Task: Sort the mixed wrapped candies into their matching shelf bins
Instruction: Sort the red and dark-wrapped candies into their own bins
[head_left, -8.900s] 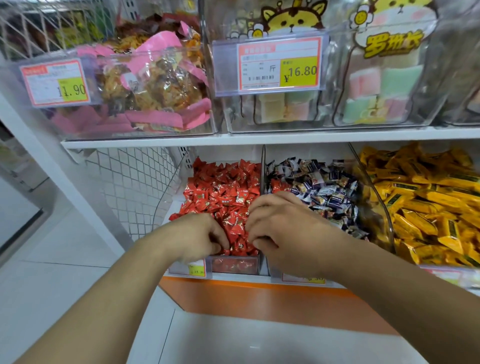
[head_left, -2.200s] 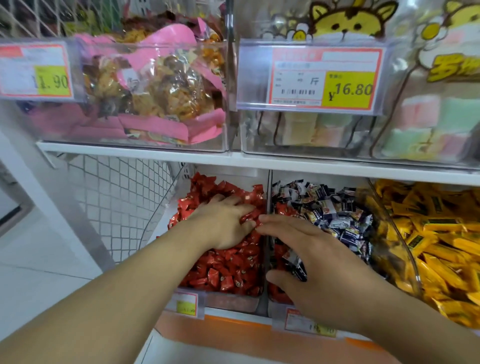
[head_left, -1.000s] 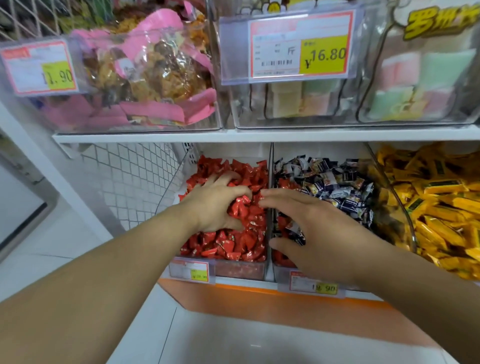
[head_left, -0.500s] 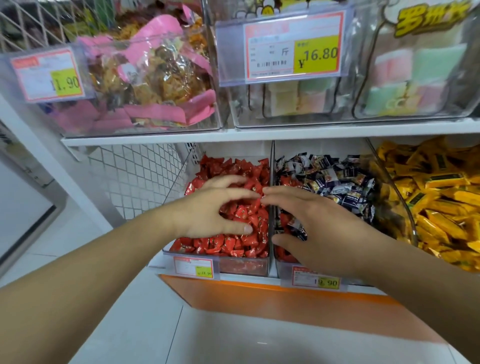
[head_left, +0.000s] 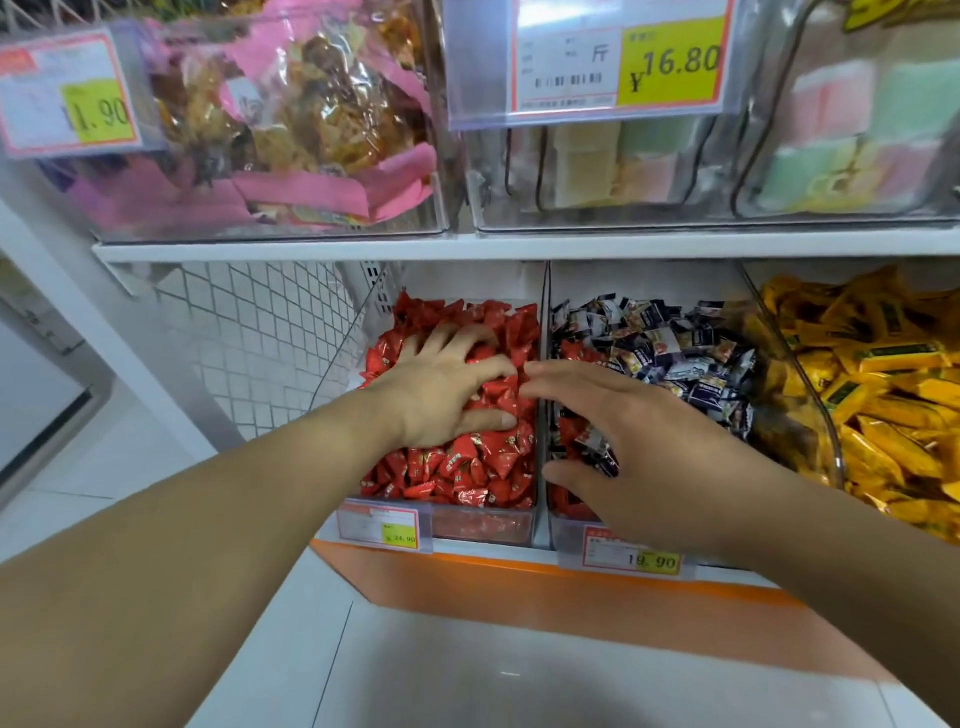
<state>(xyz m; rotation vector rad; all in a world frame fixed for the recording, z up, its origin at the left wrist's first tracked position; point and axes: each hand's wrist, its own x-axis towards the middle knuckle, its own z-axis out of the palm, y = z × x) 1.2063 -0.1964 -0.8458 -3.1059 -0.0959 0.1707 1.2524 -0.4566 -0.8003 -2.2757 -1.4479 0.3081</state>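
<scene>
The left clear bin (head_left: 483, 524) on the lower shelf is full of red wrapped candies (head_left: 467, 467). My left hand (head_left: 441, 387) lies on top of that pile with its fingers spread and the thumb pressed on the wrappers. The neighbouring bin (head_left: 563, 530) holds dark blue and white wrapped candies (head_left: 670, 353), with a few red candies (head_left: 574, 439) mixed in along its left side. My right hand (head_left: 649, 447) hovers palm down over the front of this bin, its fingers straight and pointing at the divider. What is under its palm is hidden.
A bin of yellow wrapped candies (head_left: 883, 395) stands to the right. The upper shelf (head_left: 519, 247) carries clear bins of pink-packaged snacks (head_left: 291, 130) and pastel sweets (head_left: 831, 130), with price tags. A white wire mesh panel (head_left: 260, 338) closes the left side. White floor lies below.
My left hand has slid further back over the red pile and spread its fingers. My right hand stays over the dark candy bin, and the view has moved closer.
</scene>
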